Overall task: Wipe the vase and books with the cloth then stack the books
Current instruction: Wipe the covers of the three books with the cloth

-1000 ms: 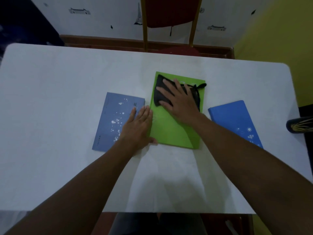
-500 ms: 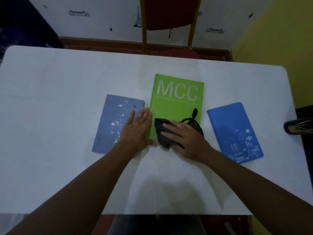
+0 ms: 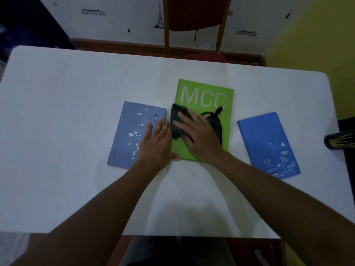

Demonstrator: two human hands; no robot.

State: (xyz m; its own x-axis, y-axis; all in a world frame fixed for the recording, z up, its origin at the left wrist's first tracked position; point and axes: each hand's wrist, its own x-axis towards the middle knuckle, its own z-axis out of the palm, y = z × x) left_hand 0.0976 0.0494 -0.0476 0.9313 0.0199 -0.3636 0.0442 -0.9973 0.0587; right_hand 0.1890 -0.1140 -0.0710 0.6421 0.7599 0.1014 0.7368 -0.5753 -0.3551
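A green book (image 3: 205,96) marked MCC lies flat in the middle of the white table (image 3: 67,112). My right hand (image 3: 199,137) presses a dark cloth (image 3: 177,120) onto the book's left middle part, fingers spread over it. My left hand (image 3: 155,146) lies flat, partly on the right edge of a grey-blue book (image 3: 130,131) and against the green book's left edge. A bright blue book (image 3: 267,143) rests to the right. A dark vase (image 3: 340,140) with gold lines shows at the far right edge, mostly cut off.
A red chair (image 3: 194,14) with a wooden frame stands behind the table's far edge. A yellow wall (image 3: 317,35) is at the right. The table's near edge runs just in front of my body.
My right hand slid the cloth from the top of the green book down to its near edge, then back up to the left middle. My left hand has stayed in place.
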